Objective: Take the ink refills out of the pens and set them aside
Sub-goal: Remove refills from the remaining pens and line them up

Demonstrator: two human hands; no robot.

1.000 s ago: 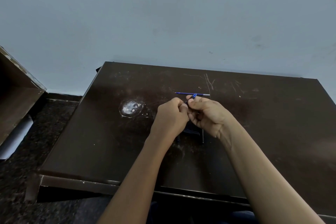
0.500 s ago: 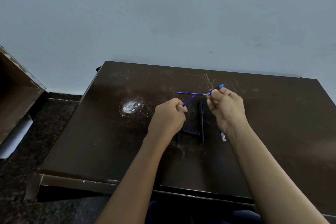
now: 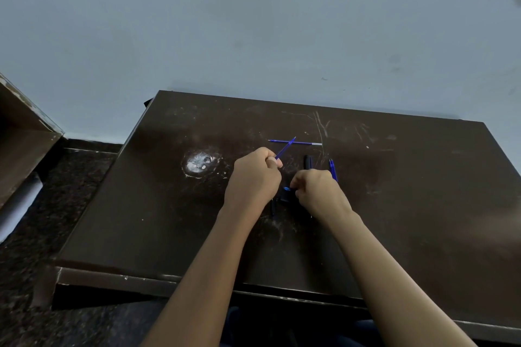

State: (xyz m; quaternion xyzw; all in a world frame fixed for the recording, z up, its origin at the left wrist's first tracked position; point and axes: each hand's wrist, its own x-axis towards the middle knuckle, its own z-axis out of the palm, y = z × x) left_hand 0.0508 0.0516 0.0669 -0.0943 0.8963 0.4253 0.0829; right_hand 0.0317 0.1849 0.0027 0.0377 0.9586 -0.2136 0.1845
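Far left there's an open wooden box [image 3: 25, 135], tipped at an angle. Its inside is just dark, so I can't tell if anything's in it. A white roll [image 3: 19, 205] lies below it on the speckled floor.

The dark brown table [image 3: 423, 205] sits against a pale wall [image 3: 253, 36] and has a whitish scuffed patch [image 3: 200, 163] left of centre.

The left hand [image 3: 255, 177] is closed up, pinching a blue refill [image 3: 285, 148] between thumb and fingers. It's a thin blue stick, and its long axis runs diagonally, with the free end pointing up-right, away from the person. That end crosses over a second refill [image 3: 307, 143] lying flat on the table further back. That one runs straight left-right, blue with a pale silvery bit at its right end.

A black pen [image 3: 308, 162] lies pointing away from the person, just past the right hand [image 3: 318, 191]. That hand's fingers are curled down over a bunch of dark pens [image 3: 283, 199], with a small blue bit by the fingertips. I honestly can't tell what it's gripping. A blue pen [image 3: 333, 169] sticks out from behind it, pointing away too.
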